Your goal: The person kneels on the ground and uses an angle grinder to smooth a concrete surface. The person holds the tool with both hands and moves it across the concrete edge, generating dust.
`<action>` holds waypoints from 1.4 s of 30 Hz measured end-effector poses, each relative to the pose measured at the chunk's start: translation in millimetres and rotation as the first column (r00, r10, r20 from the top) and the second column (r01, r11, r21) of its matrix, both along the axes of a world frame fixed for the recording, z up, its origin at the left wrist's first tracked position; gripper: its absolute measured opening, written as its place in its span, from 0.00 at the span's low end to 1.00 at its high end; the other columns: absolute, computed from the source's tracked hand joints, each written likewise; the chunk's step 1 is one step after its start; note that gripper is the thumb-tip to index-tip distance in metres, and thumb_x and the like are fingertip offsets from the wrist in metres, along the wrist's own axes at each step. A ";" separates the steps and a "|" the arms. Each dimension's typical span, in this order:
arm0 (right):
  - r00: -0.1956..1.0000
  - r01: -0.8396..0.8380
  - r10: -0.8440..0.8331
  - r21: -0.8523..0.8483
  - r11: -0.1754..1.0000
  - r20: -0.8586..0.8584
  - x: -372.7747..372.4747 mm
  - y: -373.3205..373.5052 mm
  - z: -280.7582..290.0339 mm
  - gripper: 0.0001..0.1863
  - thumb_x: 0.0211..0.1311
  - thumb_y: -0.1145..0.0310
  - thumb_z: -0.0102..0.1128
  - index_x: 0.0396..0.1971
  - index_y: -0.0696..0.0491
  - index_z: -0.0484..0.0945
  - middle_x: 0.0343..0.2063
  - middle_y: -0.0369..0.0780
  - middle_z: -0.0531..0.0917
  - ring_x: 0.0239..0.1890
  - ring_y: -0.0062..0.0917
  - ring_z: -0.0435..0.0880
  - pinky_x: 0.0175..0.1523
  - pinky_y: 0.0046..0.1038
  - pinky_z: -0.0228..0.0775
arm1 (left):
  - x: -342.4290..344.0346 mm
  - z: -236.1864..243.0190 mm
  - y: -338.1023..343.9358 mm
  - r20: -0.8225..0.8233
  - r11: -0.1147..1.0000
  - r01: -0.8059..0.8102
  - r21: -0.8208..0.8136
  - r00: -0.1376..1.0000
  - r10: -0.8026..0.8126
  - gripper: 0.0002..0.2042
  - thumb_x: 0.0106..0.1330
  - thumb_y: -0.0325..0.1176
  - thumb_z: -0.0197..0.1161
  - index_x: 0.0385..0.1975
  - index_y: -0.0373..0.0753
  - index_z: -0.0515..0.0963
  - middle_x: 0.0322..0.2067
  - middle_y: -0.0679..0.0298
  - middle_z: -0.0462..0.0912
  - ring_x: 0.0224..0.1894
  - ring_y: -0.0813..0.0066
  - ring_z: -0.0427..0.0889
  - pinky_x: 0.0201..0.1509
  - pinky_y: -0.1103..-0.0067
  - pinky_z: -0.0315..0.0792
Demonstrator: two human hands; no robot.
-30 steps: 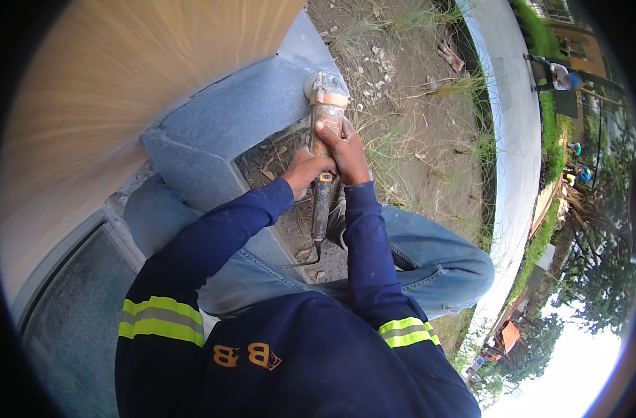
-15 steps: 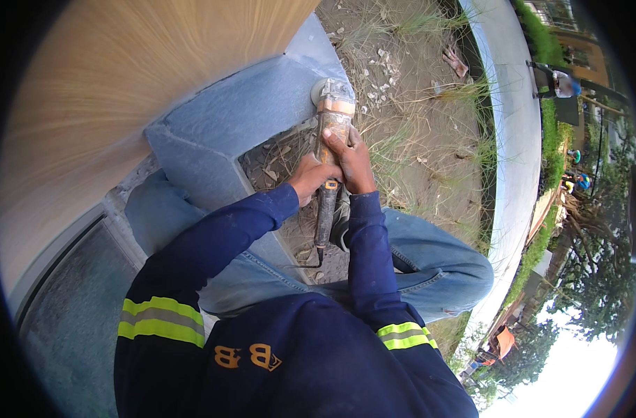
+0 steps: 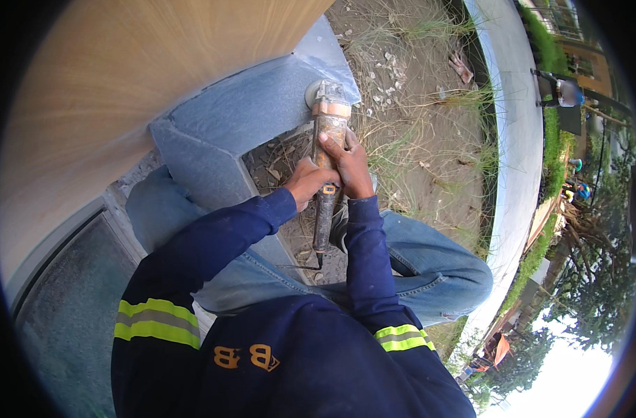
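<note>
Both hands grip a dusty angle grinder (image 3: 330, 127) with a worn orange-brown body and a dark rear handle. My left hand (image 3: 309, 182) wraps its lower body from the left, fingers closed. Close beside it, my right hand (image 3: 351, 164) clasps the body from the right, thumb laid along the top. The grinder's disc (image 3: 310, 95) is at the left side of its head, against or just above the edge of a grey stone slab (image 3: 255, 94); contact cannot be made out. A dark cord leaves the handle's end near my legs.
A wood-grain panel (image 3: 144, 70) rises on the left behind the slab. Dry soil (image 3: 422, 174) with grass tufts and pale stone chips (image 3: 388, 73) lies to the right, bounded by a curved pale kerb (image 3: 516, 139). My bent knees flank the handle. Distant people stand at the far right.
The grinder and both hands have shifted slightly left relative to the slab edge. The grip looks the same, and the whole view has moved a little.
</note>
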State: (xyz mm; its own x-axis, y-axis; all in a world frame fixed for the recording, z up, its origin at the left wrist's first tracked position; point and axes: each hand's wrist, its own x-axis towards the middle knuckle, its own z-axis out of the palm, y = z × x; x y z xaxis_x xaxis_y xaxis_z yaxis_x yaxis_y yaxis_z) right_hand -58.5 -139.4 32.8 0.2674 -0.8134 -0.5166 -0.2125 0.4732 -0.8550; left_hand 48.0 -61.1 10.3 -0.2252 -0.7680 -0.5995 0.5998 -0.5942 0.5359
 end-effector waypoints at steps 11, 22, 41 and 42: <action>0.995 -0.095 0.095 -0.013 0.995 -0.004 36.2 -22.6 -6.6 0.31 0.64 0.60 0.74 0.61 0.61 0.74 0.48 0.42 0.85 0.45 0.24 0.85 0.50 0.28 0.78 | 25.9 -21.3 -14.3 0.062 0.997 -0.077 -0.014 0.995 0.078 0.16 0.57 0.26 0.67 0.45 0.29 0.77 0.36 0.59 0.83 0.36 0.72 0.84 0.41 0.74 0.76; 0.971 -0.222 0.217 -0.039 0.974 -0.101 56.2 15.4 9.6 0.32 0.64 0.56 0.73 0.60 0.62 0.76 0.48 0.44 0.85 0.46 0.24 0.84 0.52 0.28 0.77 | 35.6 -1.6 32.4 0.039 0.981 -0.196 -0.003 0.980 0.196 0.18 0.56 0.26 0.67 0.47 0.27 0.76 0.37 0.56 0.83 0.40 0.70 0.84 0.45 0.73 0.76; 0.939 -0.328 0.321 -0.038 0.944 -0.122 94.1 41.9 17.7 0.31 0.64 0.56 0.73 0.59 0.62 0.76 0.48 0.44 0.84 0.46 0.25 0.83 0.52 0.28 0.76 | 60.8 -1.3 68.2 -0.002 0.952 -0.305 0.021 0.952 0.305 0.15 0.55 0.24 0.65 0.44 0.27 0.78 0.37 0.55 0.84 0.39 0.69 0.86 0.44 0.73 0.78; 0.935 -0.337 0.329 -0.040 0.941 -0.129 96.7 44.1 20.4 0.31 0.64 0.56 0.73 0.59 0.62 0.76 0.48 0.44 0.84 0.46 0.25 0.84 0.52 0.28 0.76 | 61.9 -0.9 70.6 -0.010 0.945 -0.326 0.007 0.945 0.326 0.15 0.55 0.24 0.65 0.43 0.27 0.78 0.37 0.55 0.84 0.39 0.69 0.86 0.44 0.74 0.78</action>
State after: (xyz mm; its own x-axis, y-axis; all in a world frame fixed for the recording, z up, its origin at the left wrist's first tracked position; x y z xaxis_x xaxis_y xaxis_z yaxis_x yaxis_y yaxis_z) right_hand 38.2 -95.3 53.2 0.4680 -0.7190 -0.5137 -0.4509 0.3057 -0.8386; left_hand 109.9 9.5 9.4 0.0304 -0.7974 -0.6027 0.7667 -0.3682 0.5259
